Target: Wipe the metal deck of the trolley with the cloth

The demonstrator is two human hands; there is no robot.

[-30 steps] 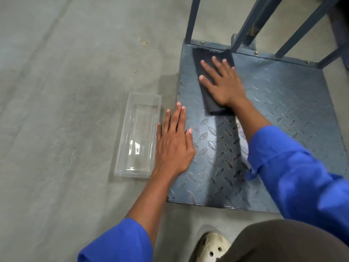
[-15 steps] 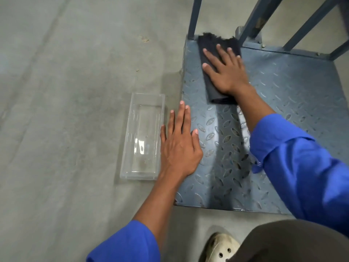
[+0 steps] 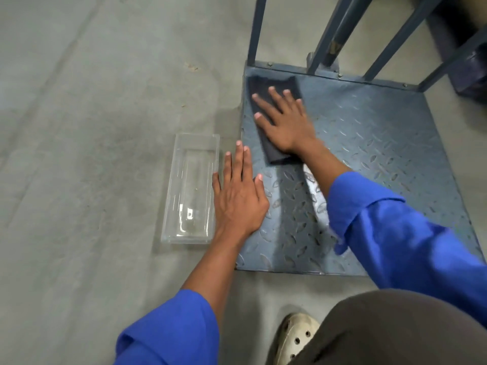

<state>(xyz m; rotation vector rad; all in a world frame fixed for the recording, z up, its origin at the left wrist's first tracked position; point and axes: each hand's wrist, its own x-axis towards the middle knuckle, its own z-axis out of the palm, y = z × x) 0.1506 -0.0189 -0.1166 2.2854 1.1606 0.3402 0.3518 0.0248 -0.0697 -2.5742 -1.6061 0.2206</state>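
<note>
Cloth (image 3: 263,85) and right hand (image 3: 287,127) have come back a little from the rear rail since half a second ago. The cloth's far edge, which was bunched against the rail, now lies just short of it.

Counts from my feed:
- One dark cloth, folded into a long strip, lying flat in the far-left corner of the deck (image 3: 382,154).
- Two hands. The right one presses the cloth palm-down with fingers straight and spread, not curled round it. The left hand (image 3: 237,201) lies flat across the deck's left edge, fingers straight and close together, holding nothing.
- One clear plastic tray (image 3: 189,188) on the concrete floor (image 3: 92,127), just beside the left hand (I cannot tell whether the little finger touches it).
- Two blue sleeves, left (image 3: 171,330) and right (image 3: 395,233), both pushed up the forearms.
- One pale perforated shoe (image 3: 295,335) at the bottom edge.
- Blue frame bars (image 3: 255,30) rise from the deck's far side, four or five; they overlap, so I cannot settle the count.

The deck is one sheet of blue-grey tread plate.
</note>
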